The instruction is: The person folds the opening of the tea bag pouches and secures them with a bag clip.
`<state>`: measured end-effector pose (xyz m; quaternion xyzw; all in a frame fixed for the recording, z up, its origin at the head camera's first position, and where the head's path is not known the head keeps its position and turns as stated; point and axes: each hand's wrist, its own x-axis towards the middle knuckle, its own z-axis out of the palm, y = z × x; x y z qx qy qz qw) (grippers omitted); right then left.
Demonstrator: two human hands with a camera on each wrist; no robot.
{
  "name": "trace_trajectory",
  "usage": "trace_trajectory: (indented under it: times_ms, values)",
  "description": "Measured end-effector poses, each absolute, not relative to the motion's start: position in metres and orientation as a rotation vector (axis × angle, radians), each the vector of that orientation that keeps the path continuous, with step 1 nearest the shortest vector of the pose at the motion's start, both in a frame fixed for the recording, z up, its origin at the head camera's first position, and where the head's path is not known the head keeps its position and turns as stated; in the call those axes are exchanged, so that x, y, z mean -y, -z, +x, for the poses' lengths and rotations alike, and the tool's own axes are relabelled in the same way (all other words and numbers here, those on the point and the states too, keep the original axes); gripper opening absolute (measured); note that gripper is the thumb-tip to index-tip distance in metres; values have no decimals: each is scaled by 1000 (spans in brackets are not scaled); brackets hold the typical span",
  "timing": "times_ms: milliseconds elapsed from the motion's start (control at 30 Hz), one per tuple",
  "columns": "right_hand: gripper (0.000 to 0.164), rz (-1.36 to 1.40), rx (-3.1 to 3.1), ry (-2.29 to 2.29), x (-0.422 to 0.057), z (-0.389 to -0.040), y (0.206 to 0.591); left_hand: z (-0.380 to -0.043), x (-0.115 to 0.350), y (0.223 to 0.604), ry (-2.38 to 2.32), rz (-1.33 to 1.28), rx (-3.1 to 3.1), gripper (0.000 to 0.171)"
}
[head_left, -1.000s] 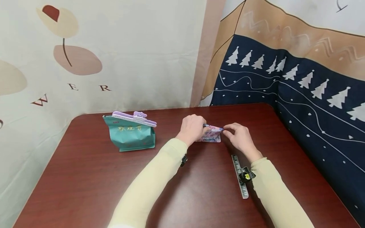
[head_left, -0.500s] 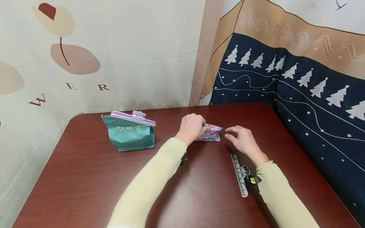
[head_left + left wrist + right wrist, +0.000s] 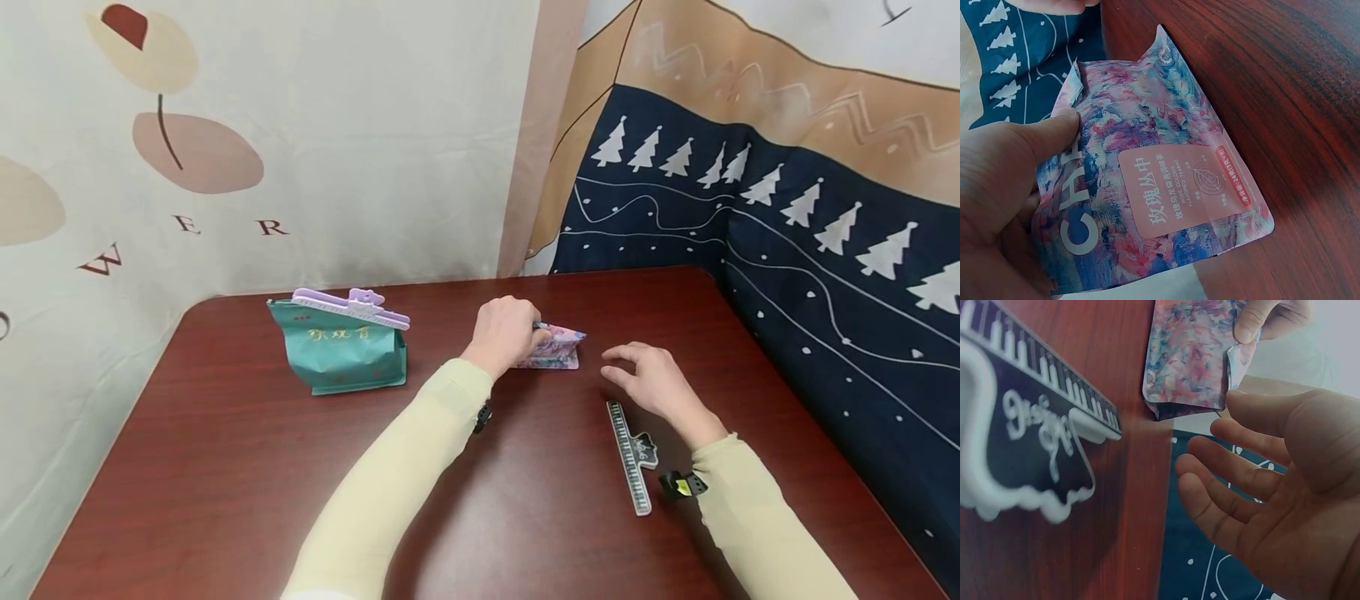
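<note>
A pink-and-blue tea pouch [image 3: 1147, 106] stands on the table, its top edge pinched by my left hand [image 3: 504, 332]. In the left wrist view the thumb [image 3: 1054, 134] presses on the pouch's front near the top; the fingers behind are mostly hidden. My right hand [image 3: 651, 379] hovers to the right of the pouch, apart from it, with relaxed fingers and nothing held. Below that hand lies a black-and-white bag clip [image 3: 630, 458] with a piano-key pattern, which looms large in the right wrist view [image 3: 1035, 419].
At the left a green bag [image 3: 347, 358] stands upright with a purple clip [image 3: 352, 308] along its top. The dark red table [image 3: 225, 483] meets a pale curtain [image 3: 390, 150] at the back and a navy tree-print cloth [image 3: 810, 275] on the right.
My right hand has let go of the pouch's right corner and drawn back to the right and toward me. The left hand keeps its hold in the same place.
</note>
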<state>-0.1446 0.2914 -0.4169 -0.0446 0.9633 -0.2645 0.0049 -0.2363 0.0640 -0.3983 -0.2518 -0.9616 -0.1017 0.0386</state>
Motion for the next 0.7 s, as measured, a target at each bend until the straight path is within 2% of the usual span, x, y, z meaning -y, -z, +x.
trace_trajectory:
  times_ms: [533,700]
  values:
    - [32,-240,-2945,673,-304,-128,423,-233,-64,395,309,-738,2969,35]
    - [27,-306,-2941,637,-310,-118,427,-232,-64,397,288,-752,2949,33]
